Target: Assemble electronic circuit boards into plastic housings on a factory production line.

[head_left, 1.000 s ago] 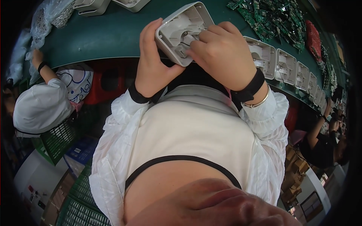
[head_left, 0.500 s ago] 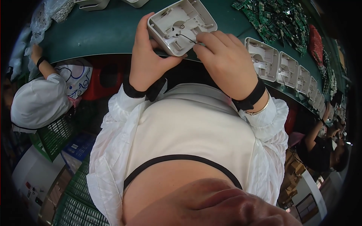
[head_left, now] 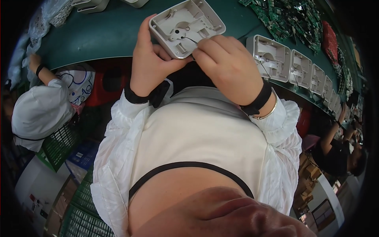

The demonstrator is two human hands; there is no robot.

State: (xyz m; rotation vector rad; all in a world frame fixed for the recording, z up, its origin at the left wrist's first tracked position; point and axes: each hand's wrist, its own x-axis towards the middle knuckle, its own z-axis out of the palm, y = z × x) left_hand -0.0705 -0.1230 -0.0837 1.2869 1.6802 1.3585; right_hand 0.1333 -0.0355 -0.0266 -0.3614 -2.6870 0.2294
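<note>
- Box [head_left: 186, 24]: off-white, square, open, corners rounded, tilted, held at the near edge of the table [head_left: 106, 41].
- Left hand [head_left: 152, 65] grips its left side; right hand [head_left: 233, 65] pinches 1 dark wire [head_left: 191, 39].
- Room opens leftward over the table; more boxes [head_left: 281, 59] line the edge rightward, boards [head_left: 287, 23] beyond.

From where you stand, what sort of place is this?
Probably an electronics assembly workshop: green circuit boards heaped on a table, with similar pale plastic housings lined along its edge.

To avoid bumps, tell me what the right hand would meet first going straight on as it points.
The right hand would likely meet the open white housing first; depth leaves unclear whether its wall or floor.
</note>
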